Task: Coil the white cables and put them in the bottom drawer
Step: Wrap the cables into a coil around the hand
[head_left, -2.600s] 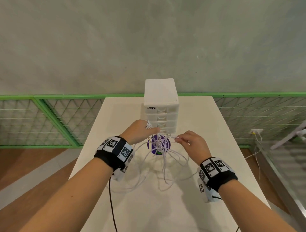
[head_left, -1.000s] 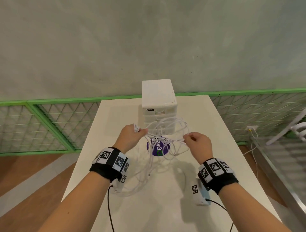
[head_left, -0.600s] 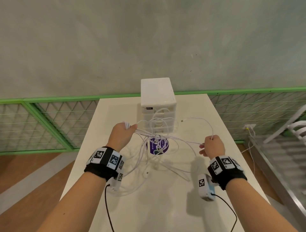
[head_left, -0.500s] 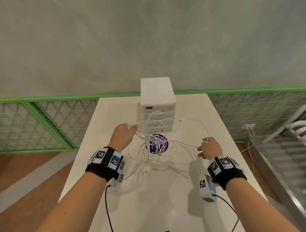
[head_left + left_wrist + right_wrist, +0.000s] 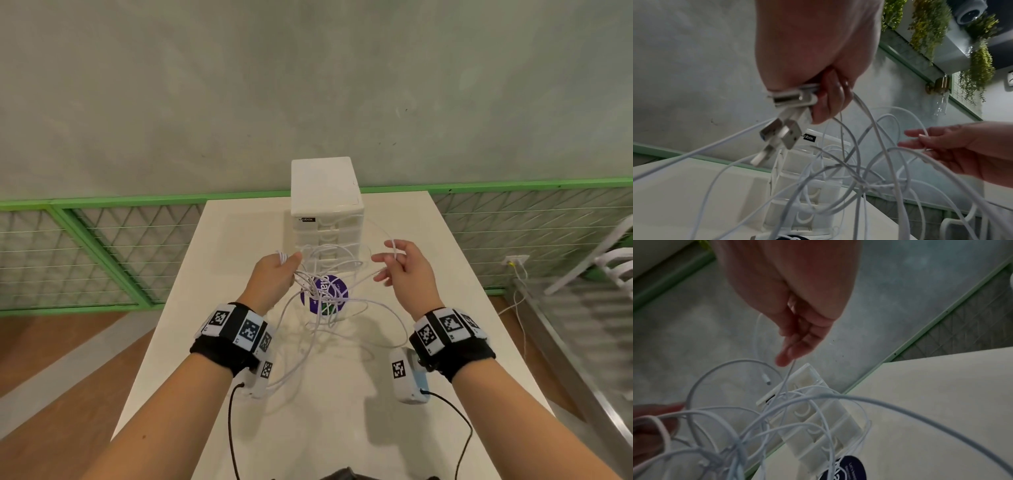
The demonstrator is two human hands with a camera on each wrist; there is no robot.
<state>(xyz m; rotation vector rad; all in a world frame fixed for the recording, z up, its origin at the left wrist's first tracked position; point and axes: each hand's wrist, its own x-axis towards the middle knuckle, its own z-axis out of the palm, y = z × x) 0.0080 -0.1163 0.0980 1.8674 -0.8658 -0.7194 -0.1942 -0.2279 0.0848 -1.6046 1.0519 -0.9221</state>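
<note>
Several white cables (image 5: pixel 329 303) hang in a loose tangle over the table in front of a small white drawer unit (image 5: pixel 325 192), whose drawers all look shut. My left hand (image 5: pixel 291 270) grips the bundle near its ends, with the USB plugs (image 5: pixel 781 134) sticking out past the fingers (image 5: pixel 826 100). My right hand (image 5: pixel 390 260) is raised to the right of the tangle, level with the unit. Its fingers (image 5: pixel 797 344) are only slightly bent and hold one thin strand (image 5: pixel 926 138) between them. The remaining loops (image 5: pixel 777 426) sag to the tabletop.
A purple round sticker (image 5: pixel 325 296) lies on the cream table (image 5: pixel 428 274) under the cables. Green mesh railing (image 5: pixel 102 246) runs behind the table before a grey wall. Wrist-camera leads trail off the near table edge.
My right hand, which had pulled a strand out to the right, has swung back left and up toward the left hand. The stretched strand has gone slack into loops.
</note>
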